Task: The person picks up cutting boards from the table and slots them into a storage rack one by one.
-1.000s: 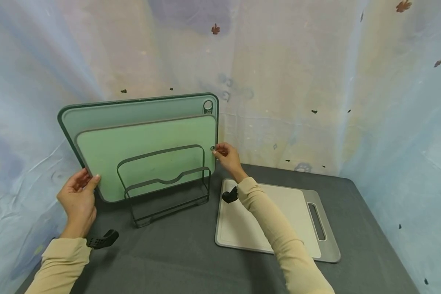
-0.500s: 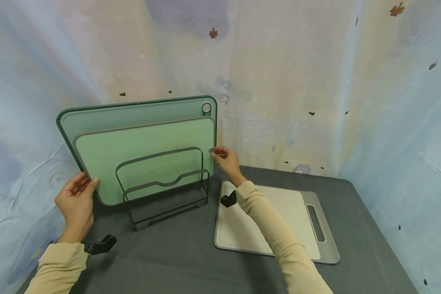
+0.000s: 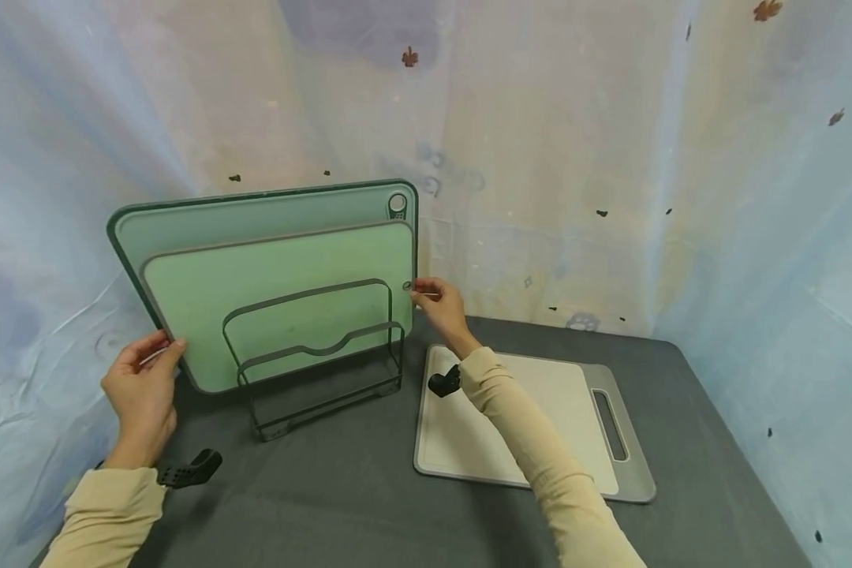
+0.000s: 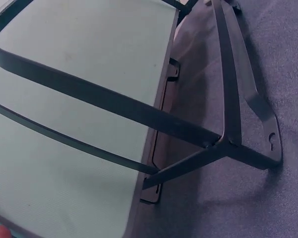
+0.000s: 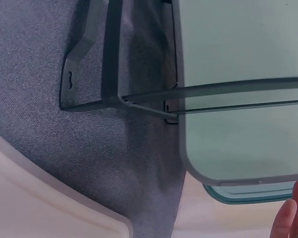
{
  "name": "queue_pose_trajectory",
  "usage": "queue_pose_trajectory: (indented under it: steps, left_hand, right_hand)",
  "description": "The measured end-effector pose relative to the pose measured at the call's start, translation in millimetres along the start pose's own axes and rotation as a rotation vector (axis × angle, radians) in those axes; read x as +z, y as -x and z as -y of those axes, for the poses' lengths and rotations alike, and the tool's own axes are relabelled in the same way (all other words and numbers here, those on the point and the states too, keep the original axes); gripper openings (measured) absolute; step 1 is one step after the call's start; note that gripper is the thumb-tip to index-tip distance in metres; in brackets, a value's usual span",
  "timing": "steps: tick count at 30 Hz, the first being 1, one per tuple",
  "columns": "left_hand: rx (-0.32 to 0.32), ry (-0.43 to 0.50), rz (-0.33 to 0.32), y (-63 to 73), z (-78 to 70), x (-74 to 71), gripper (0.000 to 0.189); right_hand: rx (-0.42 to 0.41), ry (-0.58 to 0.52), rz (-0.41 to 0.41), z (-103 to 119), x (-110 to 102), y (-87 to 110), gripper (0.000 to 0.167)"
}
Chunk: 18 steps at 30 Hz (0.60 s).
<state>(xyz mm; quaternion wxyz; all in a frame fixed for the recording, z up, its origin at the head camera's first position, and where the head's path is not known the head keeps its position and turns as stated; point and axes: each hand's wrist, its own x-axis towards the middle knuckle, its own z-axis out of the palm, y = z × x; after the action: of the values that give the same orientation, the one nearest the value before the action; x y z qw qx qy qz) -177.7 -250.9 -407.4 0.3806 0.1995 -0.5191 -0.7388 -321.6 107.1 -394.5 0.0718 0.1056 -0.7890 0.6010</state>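
A light green cutting board point(image 3: 206, 300) with a grey rim stands on its long side, leaning back in a dark metal rack point(image 3: 322, 351). Behind it rises a larger blue-green cutting board point(image 3: 255, 214) with a dark green rim and a hanging hole. My left hand point(image 3: 142, 386) pinches the light green board's left edge, thumb in front and fingers mostly hidden behind. At the opposite edge, beside the small hole, my right hand point(image 3: 442, 312) holds the board between thumb and fingertips. The right wrist view catches these fingertips point(image 5: 284, 218) right at the rim.
A cream cutting board point(image 3: 468, 442) with a grey handle end lies flat on the dark grey tabletop point(image 3: 312, 497), beneath my right forearm. A patterned curtain point(image 3: 539, 158) hangs close behind the table and along both sides.
My left hand has shifted slightly left along the board's edge, its fingers a little straighter. The right hand keeps its place, and the boards and rack stand as before.
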Motion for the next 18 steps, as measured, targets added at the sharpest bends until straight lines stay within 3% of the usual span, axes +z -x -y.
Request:
queue_pose_trajectory:
  steps: [7,18]
  left_hand:
    - [0.026,0.163,0.008,0.3,-5.9,2.1,0.018]
    - [-0.007,0.157,0.155,10.2,-21.9,17.9,0.017]
  right_hand:
    - [-0.017,0.010,0.003,7.3,-8.0,0.7,0.024]
    - [-0.031,-0.010,0.030,17.4,-25.6,7.7,0.024]
